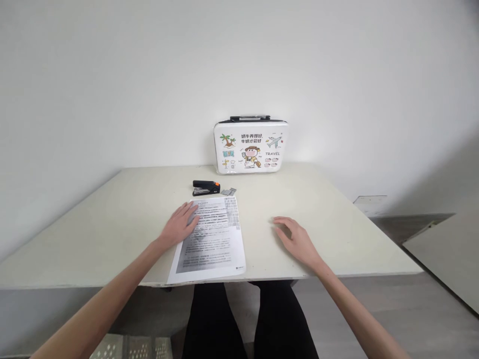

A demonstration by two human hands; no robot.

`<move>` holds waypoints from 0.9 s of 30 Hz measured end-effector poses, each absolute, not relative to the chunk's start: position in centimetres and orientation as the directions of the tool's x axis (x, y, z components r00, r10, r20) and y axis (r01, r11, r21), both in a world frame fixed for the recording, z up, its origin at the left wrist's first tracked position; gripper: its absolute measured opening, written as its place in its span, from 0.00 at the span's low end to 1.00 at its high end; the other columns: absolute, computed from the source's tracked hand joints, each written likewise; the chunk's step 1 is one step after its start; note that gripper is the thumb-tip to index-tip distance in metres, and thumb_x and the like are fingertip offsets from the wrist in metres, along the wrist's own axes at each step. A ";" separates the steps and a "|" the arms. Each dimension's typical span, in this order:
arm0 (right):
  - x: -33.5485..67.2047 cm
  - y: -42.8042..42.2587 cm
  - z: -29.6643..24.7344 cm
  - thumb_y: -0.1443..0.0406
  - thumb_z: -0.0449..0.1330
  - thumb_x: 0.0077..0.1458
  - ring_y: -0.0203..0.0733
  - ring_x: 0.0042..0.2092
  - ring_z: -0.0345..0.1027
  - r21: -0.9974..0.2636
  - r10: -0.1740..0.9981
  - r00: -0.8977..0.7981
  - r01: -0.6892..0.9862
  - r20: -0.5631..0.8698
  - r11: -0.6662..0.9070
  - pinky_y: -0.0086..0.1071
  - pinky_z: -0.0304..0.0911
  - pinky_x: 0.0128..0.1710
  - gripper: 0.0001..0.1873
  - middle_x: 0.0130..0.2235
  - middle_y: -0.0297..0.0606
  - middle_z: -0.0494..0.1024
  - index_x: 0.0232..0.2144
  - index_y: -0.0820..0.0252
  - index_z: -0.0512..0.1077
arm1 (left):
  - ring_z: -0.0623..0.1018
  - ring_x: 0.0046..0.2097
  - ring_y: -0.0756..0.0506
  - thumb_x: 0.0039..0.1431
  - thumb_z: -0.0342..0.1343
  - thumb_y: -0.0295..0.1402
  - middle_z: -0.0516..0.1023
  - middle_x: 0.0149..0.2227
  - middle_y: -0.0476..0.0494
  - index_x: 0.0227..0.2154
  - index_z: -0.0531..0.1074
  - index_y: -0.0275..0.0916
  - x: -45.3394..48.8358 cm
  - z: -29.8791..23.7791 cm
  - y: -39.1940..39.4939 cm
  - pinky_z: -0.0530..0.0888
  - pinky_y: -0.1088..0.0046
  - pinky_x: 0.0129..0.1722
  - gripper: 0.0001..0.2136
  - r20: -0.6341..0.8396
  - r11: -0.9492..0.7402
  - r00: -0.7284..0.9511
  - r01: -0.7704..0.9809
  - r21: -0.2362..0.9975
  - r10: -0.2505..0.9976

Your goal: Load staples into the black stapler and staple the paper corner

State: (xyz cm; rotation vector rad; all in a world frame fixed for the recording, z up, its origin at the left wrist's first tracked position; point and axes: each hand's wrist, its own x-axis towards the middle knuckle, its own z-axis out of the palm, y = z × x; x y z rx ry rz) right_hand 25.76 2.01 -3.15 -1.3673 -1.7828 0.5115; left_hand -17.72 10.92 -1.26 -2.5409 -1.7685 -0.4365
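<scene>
Case (251, 147) upright, contents hidden; left fingers (187, 210) spread on paper (211, 244), right fingers (287, 221) loosely curled

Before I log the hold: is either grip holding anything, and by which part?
Nothing is held. The left grip lies on the printed sheet's upper left edge; the right grip, loosely curled, is apart from it.
</scene>
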 end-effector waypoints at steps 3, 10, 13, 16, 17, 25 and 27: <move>25.9 2.1 -3.3 0.56 0.55 0.68 0.52 0.61 0.71 -0.724 0.929 -0.091 0.601 0.358 0.338 0.51 0.65 0.63 0.15 0.59 0.42 0.79 0.51 0.51 0.75 | 0.58 0.75 0.34 0.73 0.39 0.53 0.61 0.74 0.37 0.69 0.66 0.35 -17.8 -1.4 11.0 0.55 0.51 0.75 0.33 0.233 -0.357 0.320 0.923 0.141 0.918; 25.8 2.0 -3.1 0.55 0.54 0.68 0.53 0.61 0.71 -0.722 0.933 -0.088 0.609 0.350 0.328 0.51 0.68 0.60 0.15 0.58 0.43 0.79 0.49 0.51 0.76 | 0.58 0.75 0.34 0.73 0.39 0.52 0.62 0.74 0.37 0.69 0.66 0.36 -17.8 -1.5 10.9 0.56 0.50 0.74 0.33 0.242 -0.353 0.312 0.924 0.149 0.919; 25.8 2.0 -3.1 0.55 0.54 0.69 0.53 0.61 0.71 -0.721 0.933 -0.095 0.610 0.347 0.330 0.51 0.68 0.60 0.15 0.58 0.43 0.79 0.48 0.51 0.76 | 0.58 0.75 0.35 0.73 0.39 0.52 0.62 0.73 0.37 0.69 0.67 0.36 -17.8 -1.6 11.0 0.55 0.51 0.75 0.32 0.244 -0.356 0.316 0.923 0.144 0.917; 25.8 2.0 -3.0 0.54 0.54 0.69 0.53 0.61 0.72 -0.722 0.931 -0.095 0.606 0.352 0.334 0.52 0.67 0.61 0.14 0.58 0.43 0.79 0.48 0.51 0.76 | 0.58 0.75 0.34 0.73 0.39 0.52 0.62 0.73 0.38 0.69 0.66 0.37 -17.8 -1.8 11.1 0.55 0.51 0.75 0.32 0.250 -0.359 0.317 0.922 0.145 0.915; 25.8 1.9 -3.0 0.54 0.54 0.69 0.53 0.61 0.72 -0.726 0.931 -0.092 0.601 0.352 0.334 0.51 0.68 0.61 0.14 0.58 0.43 0.79 0.48 0.51 0.76 | 0.57 0.75 0.34 0.73 0.39 0.52 0.61 0.74 0.38 0.70 0.66 0.36 -17.9 -1.8 11.1 0.54 0.50 0.75 0.32 0.247 -0.356 0.315 0.923 0.145 0.916; 26.0 1.9 -3.2 0.54 0.55 0.68 0.53 0.60 0.73 -0.739 0.930 -0.075 0.585 0.360 0.334 0.52 0.67 0.61 0.14 0.57 0.43 0.80 0.47 0.51 0.76 | 0.55 0.76 0.35 0.73 0.39 0.52 0.60 0.74 0.42 0.71 0.63 0.39 -17.7 -1.5 11.0 0.55 0.50 0.74 0.33 0.218 -0.354 0.319 0.924 0.142 0.922; 26.0 1.9 -3.3 0.54 0.54 0.68 0.53 0.60 0.73 -0.744 0.933 -0.071 0.583 0.352 0.325 0.52 0.68 0.60 0.15 0.58 0.43 0.80 0.47 0.51 0.76 | 0.56 0.76 0.35 0.74 0.39 0.52 0.61 0.74 0.42 0.71 0.63 0.39 -17.6 -1.2 10.9 0.56 0.50 0.74 0.32 0.218 -0.352 0.317 0.925 0.146 0.923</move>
